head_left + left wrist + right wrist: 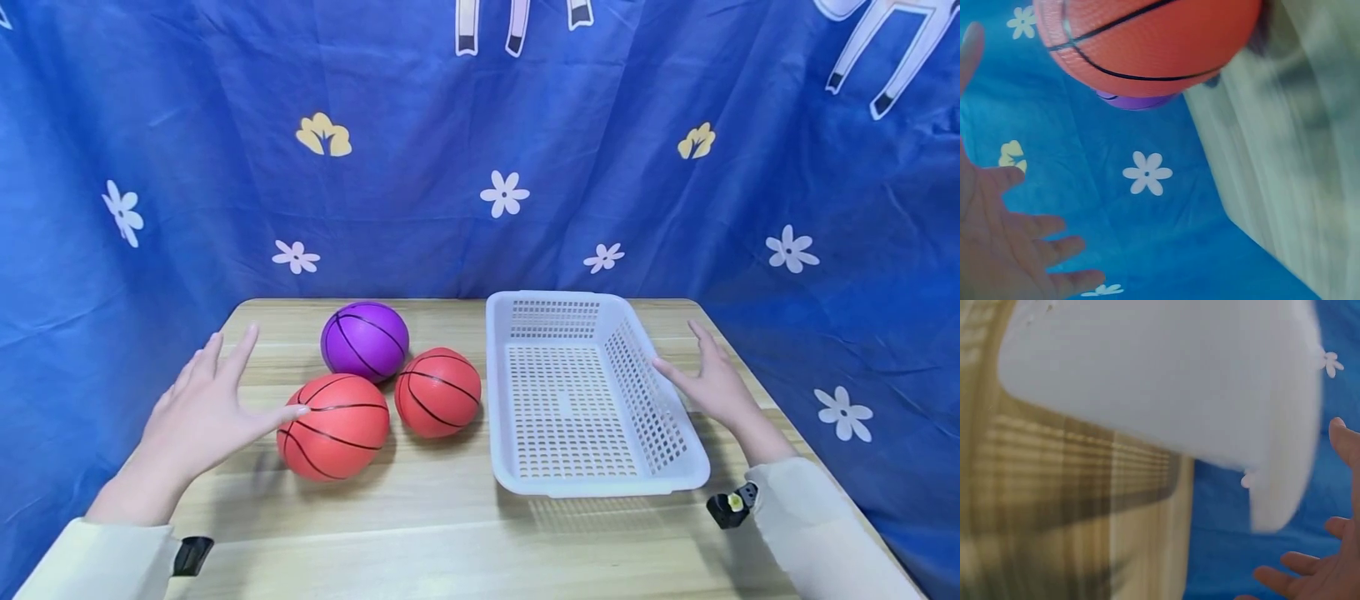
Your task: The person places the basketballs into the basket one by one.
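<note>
Spread wide, the left hand point(198, 417) is at the left of the table, its thumb tip overlapping the edge of a larger red ball point(333, 427) in the head view; contact cannot be told. In the left wrist view the fingers of that hand point(1016, 244) are apart beside the red ball point(1154, 37). A purple ball point(365, 342) and another red ball point(438, 392) sit behind and to the right. The right hand point(716, 383), fingers extended, is at the right side of a white basket point(600, 486) with nothing inside; the right wrist view shows it point(1322, 569) near the basket point(1147, 375).
The wooden table point(337, 558) carries the balls and the basket. A blue curtain point(420, 167) with white flowers hangs behind and along both sides. Black straps show at both wrists.
</note>
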The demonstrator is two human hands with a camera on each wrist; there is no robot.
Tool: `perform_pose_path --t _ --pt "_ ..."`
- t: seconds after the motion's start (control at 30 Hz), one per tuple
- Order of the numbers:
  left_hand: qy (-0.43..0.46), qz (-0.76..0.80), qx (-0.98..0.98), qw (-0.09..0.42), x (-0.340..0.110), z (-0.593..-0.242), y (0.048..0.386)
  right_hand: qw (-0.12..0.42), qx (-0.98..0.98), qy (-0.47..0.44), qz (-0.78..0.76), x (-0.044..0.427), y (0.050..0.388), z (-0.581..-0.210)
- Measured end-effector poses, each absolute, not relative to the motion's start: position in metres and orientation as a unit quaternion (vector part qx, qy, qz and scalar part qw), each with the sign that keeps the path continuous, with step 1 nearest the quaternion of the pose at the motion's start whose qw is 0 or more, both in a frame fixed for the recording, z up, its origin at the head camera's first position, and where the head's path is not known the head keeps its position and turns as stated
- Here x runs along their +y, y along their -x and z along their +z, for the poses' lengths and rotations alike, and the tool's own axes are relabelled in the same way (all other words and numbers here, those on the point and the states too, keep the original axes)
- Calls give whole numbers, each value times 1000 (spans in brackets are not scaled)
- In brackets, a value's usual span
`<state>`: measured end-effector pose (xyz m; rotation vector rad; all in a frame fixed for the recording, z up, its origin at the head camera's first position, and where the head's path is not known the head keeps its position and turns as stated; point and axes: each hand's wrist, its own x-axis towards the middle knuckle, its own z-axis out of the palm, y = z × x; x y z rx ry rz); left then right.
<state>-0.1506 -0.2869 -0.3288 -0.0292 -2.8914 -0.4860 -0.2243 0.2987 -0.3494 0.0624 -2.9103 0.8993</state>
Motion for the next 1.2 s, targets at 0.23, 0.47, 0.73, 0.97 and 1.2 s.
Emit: perform_pose_path --t 0.23,0.47,0.73,0.97,1.2 --pt "20 -193 -978 74 -295 -347 150 5 -937 -8 349 311 223 -363" --pt "47 -230 -971 52 -296 -358 150 -45 -910 -1 412 316 224 -379" --pt "86 -274 -957 38 -295 -365 152 -83 -858 -7 507 320 225 -392" --pt "86 -300 -950 21 -291 -371 151 -96 -816 -7 570 322 226 -399" --pt "87 -323 -942 29 -288 -381 153 -87 -796 -3 599 321 224 -397"
